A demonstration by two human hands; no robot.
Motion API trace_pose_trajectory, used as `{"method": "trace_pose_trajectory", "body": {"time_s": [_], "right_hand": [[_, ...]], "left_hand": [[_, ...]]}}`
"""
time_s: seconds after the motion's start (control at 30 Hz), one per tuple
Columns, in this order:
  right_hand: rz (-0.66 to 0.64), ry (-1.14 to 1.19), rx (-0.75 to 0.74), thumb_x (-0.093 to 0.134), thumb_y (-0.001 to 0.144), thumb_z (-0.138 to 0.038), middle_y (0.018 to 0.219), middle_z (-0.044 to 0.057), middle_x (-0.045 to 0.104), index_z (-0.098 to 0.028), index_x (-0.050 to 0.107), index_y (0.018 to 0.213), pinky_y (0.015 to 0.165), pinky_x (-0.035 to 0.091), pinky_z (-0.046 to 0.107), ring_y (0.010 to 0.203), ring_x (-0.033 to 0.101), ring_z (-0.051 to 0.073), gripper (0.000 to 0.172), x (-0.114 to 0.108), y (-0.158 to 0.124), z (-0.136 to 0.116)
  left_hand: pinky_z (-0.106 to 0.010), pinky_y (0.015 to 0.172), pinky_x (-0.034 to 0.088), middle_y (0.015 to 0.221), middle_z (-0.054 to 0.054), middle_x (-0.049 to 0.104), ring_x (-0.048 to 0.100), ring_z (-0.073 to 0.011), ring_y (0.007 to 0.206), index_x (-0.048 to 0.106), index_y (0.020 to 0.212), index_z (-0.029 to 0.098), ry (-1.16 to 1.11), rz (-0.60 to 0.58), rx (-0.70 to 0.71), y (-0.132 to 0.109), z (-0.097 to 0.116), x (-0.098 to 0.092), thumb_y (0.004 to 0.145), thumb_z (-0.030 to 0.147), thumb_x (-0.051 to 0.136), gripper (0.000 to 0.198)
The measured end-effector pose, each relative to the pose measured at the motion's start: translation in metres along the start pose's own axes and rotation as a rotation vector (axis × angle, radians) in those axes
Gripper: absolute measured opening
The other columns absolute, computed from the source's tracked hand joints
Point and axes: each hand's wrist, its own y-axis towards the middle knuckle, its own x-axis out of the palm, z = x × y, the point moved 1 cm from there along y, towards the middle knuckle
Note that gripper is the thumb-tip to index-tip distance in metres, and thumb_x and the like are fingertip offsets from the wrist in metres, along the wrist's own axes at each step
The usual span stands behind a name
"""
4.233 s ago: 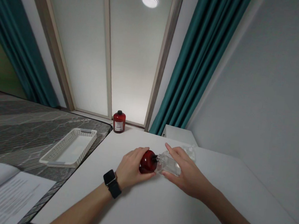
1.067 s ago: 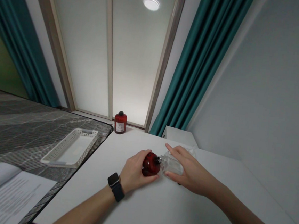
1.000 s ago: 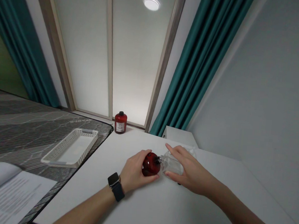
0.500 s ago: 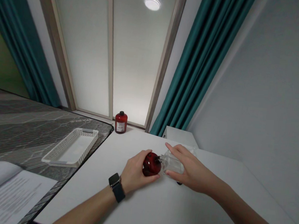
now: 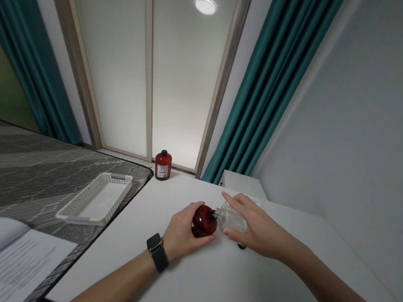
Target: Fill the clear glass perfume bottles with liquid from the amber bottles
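My left hand (image 5: 184,229), with a dark watch on its wrist, is wrapped round a dark red bottle (image 5: 203,222) over the white table (image 5: 190,281). A clear bottle (image 5: 232,219) is gripped in my right hand (image 5: 255,224), tilted so that its neck meets the neck of the red bottle. Whether liquid runs between them is too small to tell. Partly hidden under my right hand is a small black thing (image 5: 241,246) on the table, perhaps a cap.
A second red bottle (image 5: 163,165) with a black cap and white label stands at the table's far edge. To the left, on a grey patterned surface (image 5: 45,165), are a white perforated basket (image 5: 62,215) and an open book (image 5: 22,267). A white box (image 5: 243,183) stands behind my right hand.
Almost nothing differs. My right hand and the clear bottle have shifted very slightly to the left; the left hand keeps its place on the red bottle.
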Motion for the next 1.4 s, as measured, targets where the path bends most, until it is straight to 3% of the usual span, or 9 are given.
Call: {"method": "trace_pose_trajectory", "body": {"time_s": [1.4], "right_hand": [[-0.009,-0.014,-0.027,0.066,0.086,-0.038,0.127,0.011,0.054,-0.026,0.028,0.155,0.108,0.042,0.046,0.119,0.055,0.028,0.08,-0.007,0.0051,-0.003]], "left_hand": [[-0.044,0.095,0.055,0.123,-0.01,0.066,0.067,-0.0288,0.109,0.047,0.13,0.021,-0.037,0.007,-0.046,0.0007,-0.0003,0.0003,0.069,0.038,0.081,0.073]]}}
